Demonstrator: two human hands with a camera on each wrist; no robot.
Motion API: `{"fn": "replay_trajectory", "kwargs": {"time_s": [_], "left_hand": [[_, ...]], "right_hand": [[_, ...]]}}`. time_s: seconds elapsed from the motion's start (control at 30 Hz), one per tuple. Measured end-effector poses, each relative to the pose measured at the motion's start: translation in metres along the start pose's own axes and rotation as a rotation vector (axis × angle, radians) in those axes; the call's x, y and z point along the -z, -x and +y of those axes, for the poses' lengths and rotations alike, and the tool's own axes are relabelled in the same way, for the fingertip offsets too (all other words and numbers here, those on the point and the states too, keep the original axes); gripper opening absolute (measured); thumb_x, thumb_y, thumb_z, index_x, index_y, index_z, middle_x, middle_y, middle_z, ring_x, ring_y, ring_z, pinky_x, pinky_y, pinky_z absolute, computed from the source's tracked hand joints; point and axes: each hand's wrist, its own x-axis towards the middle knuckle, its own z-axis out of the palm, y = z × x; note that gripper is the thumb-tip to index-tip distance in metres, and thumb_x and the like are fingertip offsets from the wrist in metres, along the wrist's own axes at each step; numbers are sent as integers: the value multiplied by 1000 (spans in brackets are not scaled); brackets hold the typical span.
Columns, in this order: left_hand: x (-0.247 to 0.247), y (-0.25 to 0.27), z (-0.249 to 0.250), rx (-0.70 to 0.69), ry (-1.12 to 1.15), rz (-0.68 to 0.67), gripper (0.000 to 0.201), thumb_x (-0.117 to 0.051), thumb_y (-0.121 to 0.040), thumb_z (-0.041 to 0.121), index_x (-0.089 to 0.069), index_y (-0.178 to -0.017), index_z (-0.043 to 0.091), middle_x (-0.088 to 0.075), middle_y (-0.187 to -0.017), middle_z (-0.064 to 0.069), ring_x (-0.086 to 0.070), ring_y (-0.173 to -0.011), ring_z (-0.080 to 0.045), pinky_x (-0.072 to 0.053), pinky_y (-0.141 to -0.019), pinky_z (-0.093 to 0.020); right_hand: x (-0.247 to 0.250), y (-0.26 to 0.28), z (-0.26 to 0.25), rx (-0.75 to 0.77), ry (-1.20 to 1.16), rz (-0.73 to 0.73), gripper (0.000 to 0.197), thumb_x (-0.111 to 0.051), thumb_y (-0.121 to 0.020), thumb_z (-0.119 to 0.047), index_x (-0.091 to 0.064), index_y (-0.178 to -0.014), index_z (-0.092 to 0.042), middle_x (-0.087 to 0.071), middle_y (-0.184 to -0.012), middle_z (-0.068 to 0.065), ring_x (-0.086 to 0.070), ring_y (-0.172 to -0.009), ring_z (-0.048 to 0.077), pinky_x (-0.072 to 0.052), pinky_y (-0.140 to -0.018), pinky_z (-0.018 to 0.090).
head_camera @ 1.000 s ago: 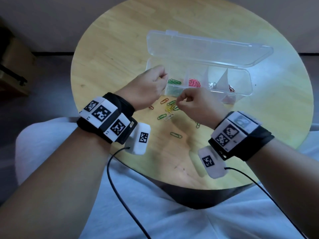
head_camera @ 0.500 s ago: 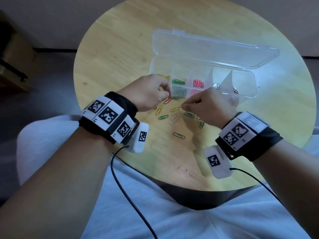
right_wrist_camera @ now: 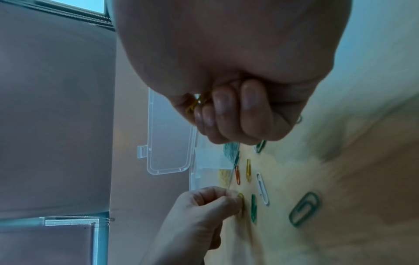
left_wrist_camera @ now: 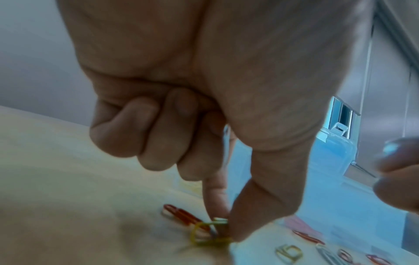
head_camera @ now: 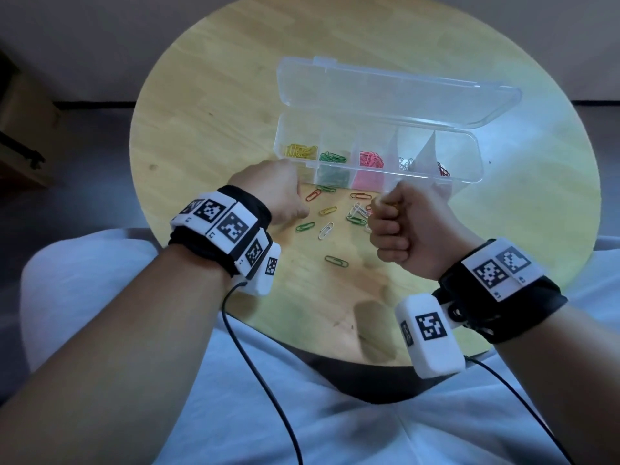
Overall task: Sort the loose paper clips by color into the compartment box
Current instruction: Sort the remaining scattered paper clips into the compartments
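Paper clips lie scattered on the worktop just in front of the compartment box, green, yellow, red and white among them, one green clip nearest the person. Sorted yellow, green and pink heaps already fill the left compartments; what sits in the two on the right is too small to tell apart. Each clip is light, thin, stiff wire that lies flat, so I judge it slippery to lift: best nipped at a rounded end or tipped up on edge with a fingertip.

Left hand reaches down to the worktop, forefinger and thumb pinching a yellow clip that overlaps a red one; the other fingers are curled in. Whether the yellow clip is clear of the wood is hard to say. Right hand is clenched above the scatter, with a glimpse of yellow wire caught between thumb and curled fingers; how many clips it holds is hidden.

The head view hides the left fingertips behind the knuckles, and both wrist views are blurred at the edges. The box's clear lid stands open behind it.
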Motion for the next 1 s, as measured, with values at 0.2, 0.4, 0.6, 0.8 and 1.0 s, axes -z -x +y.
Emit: {"fn": "replay_trajectory", "kwargs": {"time_s": [0.2,0.4,0.6,0.8,1.0], "left_hand": [[7,2,0,-78,177,-85,30,-39,-97,28,-55,-80,10,-57,-84,-6,-51,-85,-26,-37,-71,-32],[12,2,-6,-207,293,-68,36,-33,-100,14,-36,-64,10,-39,-64,-6,-35,-60,-19,-26,-57,-33],[5,-2,-3,-285,444,-8,33,-52,-97,34,-37,-72,20,-48,-61,3,-42,-57,-17,-35,-58,-32],[16,3,-7,-312,622,10,12,-43,-102,26,-44,-91,20,-46,-62,2,-40,-53,-14,-37,-53,-29],[32,-3,-17,-367,776,138,37,-38,-99,37,-51,-69,20,-39,-56,9,-31,-46,-12,-26,-50,-29]], "right_hand": [[-18,-15,-8,102,217,99,36,-50,-95,-30,-44,-62,-18,-38,-50,-3,-27,-36,10,-16,-37,17],[-34,-29,-16,361,1141,289,16,-70,-85,-36,-73,-77,-22,-57,-57,-6,-44,-44,5,-36,-46,20],[-45,-40,-12,348,1486,341,14,-73,-81,-31,-76,-94,-31,-56,-64,-9,-53,-59,9,-41,-62,23],[-54,-36,-6,354,1560,343,19,-49,-88,-32,-57,-90,-15,-61,-86,5,-58,-80,28,-43,-65,31],[-58,-18,-16,340,909,234,27,-38,-90,-21,-40,-64,-13,-41,-60,6,-34,-55,21,-28,-54,33]]}}
